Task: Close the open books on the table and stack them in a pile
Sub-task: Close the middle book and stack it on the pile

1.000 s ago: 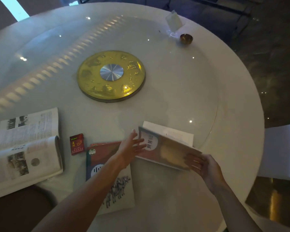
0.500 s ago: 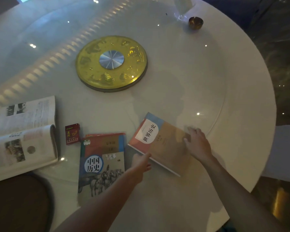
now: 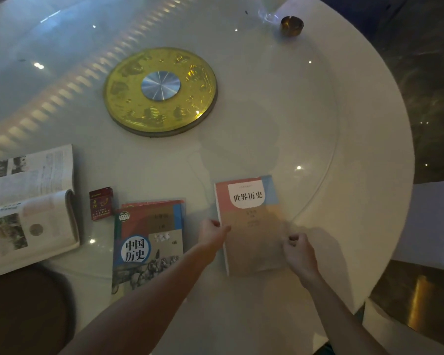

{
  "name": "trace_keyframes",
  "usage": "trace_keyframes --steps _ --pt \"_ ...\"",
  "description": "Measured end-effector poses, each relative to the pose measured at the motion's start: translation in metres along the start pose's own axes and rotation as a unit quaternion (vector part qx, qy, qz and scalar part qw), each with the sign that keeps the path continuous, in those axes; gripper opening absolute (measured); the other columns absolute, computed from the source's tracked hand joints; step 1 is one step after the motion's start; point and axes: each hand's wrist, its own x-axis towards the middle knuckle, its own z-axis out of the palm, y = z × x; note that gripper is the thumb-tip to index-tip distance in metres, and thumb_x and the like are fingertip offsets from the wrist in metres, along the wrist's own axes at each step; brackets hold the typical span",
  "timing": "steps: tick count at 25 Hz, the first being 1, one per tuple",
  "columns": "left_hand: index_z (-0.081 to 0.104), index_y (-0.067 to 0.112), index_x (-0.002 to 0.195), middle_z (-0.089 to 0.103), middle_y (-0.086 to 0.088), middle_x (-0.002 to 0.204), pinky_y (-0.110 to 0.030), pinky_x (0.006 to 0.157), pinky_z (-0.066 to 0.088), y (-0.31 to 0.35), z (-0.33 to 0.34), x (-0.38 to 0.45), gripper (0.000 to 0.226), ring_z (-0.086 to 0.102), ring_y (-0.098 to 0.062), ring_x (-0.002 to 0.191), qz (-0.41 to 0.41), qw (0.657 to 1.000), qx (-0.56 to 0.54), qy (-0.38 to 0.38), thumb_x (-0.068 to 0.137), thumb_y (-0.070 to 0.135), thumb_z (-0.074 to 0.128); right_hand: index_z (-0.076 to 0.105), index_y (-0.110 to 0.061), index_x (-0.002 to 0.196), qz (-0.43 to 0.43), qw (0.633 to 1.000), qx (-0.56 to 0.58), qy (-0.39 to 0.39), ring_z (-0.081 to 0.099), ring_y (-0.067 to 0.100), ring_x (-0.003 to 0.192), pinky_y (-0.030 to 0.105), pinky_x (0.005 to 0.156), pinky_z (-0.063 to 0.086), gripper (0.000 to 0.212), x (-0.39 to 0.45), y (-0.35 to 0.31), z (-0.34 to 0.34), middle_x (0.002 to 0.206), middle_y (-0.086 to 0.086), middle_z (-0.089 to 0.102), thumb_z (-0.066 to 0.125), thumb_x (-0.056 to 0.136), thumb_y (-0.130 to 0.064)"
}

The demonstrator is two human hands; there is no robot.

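A closed pink and tan history book (image 3: 249, 221) lies flat on the round white table (image 3: 356, 175), cover up and squared towards me. My left hand (image 3: 212, 233) pinches its left edge by the spine. My right hand (image 3: 299, 253) grips its right edge, fingers curled. To the left lies another closed book (image 3: 149, 242) with a blue circle on its cover, on top of a red one whose top edge peeks out. At the far left a thick book (image 3: 28, 203) lies open, pages up.
A small red box (image 3: 101, 203) stands between the open book and the closed pile. A gold disc (image 3: 160, 90) sits at the table's middle. A dark ashtray (image 3: 292, 25) and a white holder are at the far edge. A dark chair seat (image 3: 23, 311) shows bottom left.
The book's cover came down shut, then the book turned from slanted to straight. My left hand moved from beneath the cover to the spine edge; my right hand moved to the right edge.
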Motion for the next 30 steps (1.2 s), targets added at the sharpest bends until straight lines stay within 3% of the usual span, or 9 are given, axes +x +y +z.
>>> trace_keyframes --steps 3,6,10,13,17,20,23,26,30 --pt "0.054 0.011 0.114 0.064 -0.008 0.108 -0.024 0.064 0.051 0.0 -0.006 -0.009 0.031 0.065 -0.02 0.098 0.012 0.999 -0.027 -0.029 0.089 0.014 0.072 0.07 -0.013 0.094 -0.019 0.995 0.077 -0.055 0.065 0.024 0.078 0.035 0.066 0.046 0.012 -0.013 -0.005 -0.001 0.09 0.011 0.073 0.059 0.093 -0.016" --pt "0.053 0.013 0.115 0.066 -0.011 0.111 -0.027 0.064 0.057 0.001 -0.022 -0.016 0.027 0.07 -0.022 0.096 0.053 0.996 -0.065 -0.028 0.092 0.01 0.067 0.074 -0.018 0.1 -0.032 0.985 0.126 -0.113 0.07 0.019 0.076 0.029 0.059 0.051 0.017 -0.033 -0.019 -0.002 0.096 0.008 0.077 0.062 0.093 -0.01" --pt "0.057 0.01 0.116 0.071 -0.011 0.105 -0.037 0.072 0.063 -0.002 -0.077 -0.021 0.022 0.073 -0.023 0.09 0.104 0.985 -0.134 -0.014 0.095 0.009 0.064 0.072 -0.012 0.106 -0.054 0.979 0.151 -0.123 0.075 0.025 0.083 0.035 0.065 0.058 0.02 -0.055 -0.052 0.019 0.1 0.011 0.079 0.065 0.09 -0.004" --pt "0.061 0.011 0.116 0.069 -0.002 0.102 -0.027 0.065 0.06 -0.014 -0.124 -0.023 0.021 0.07 -0.016 0.09 0.128 0.982 -0.138 0.035 0.095 0.011 0.065 0.068 -0.017 0.112 -0.066 0.973 0.162 -0.149 0.075 0.025 0.082 0.039 0.064 0.057 0.019 -0.073 -0.083 0.048 0.097 0.009 0.078 0.061 0.094 -0.013" --pt "0.064 0.014 0.111 0.07 -0.005 0.11 -0.046 0.085 0.061 -0.049 -0.176 -0.023 0.018 0.069 -0.025 0.103 0.11 0.976 -0.16 0.098 0.093 0.015 0.068 0.065 -0.013 0.111 -0.071 0.971 0.127 -0.192 0.074 0.028 0.086 0.048 0.071 0.062 0.021 -0.099 -0.11 0.092 0.101 0.01 0.075 0.058 0.092 -0.009" --pt "0.063 0.014 0.114 0.07 -0.007 0.107 -0.049 0.081 0.062 -0.086 -0.202 -0.025 0.02 0.07 -0.027 0.099 0.083 0.974 -0.177 0.117 0.094 0.015 0.065 0.064 -0.009 0.103 -0.072 0.971 0.079 -0.215 0.071 0.027 0.086 0.045 0.071 0.061 0.015 -0.117 -0.111 0.128 0.102 0.012 0.072 0.06 0.088 -0.006" --pt "0.063 0.012 0.112 0.07 -0.008 0.109 -0.049 0.085 0.061 -0.117 -0.212 -0.021 0.019 0.07 -0.028 0.102 0.084 0.977 -0.14 0.14 0.094 0.012 0.065 0.062 -0.015 0.09 -0.108 0.975 -0.026 -0.19 0.07 0.029 0.086 0.048 0.076 0.059 0.008 -0.128 -0.099 0.156 0.091 0.007 0.071 0.064 0.084 -0.019" --pt "0.061 0.018 0.109 0.066 -0.003 0.107 -0.044 0.087 0.06 -0.132 -0.216 -0.023 0.014 0.067 -0.024 0.101 0.08 0.98 -0.047 0.177 0.095 0.018 0.062 0.063 -0.012 0.091 -0.156 0.97 -0.122 -0.142 0.066 0.027 0.081 0.041 0.071 0.053 0.015 -0.137 -0.092 0.175 0.086 0.005 0.07 0.061 0.092 -0.027" --pt "0.06 0.018 0.123 0.057 -0.005 0.118 -0.039 0.096 0.054 -0.143 -0.222 -0.021 0.032 0.058 -0.023 0.109 0.12 0.96 0.142 0.211 0.093 0.025 0.063 0.065 -0.012 0.087 -0.184 0.961 -0.167 -0.12 0.065 0.027 0.08 0.038 0.069 0.05 0.02 -0.143 -0.091 0.185 0.085 0.004 0.07 0.062 0.092 -0.032"
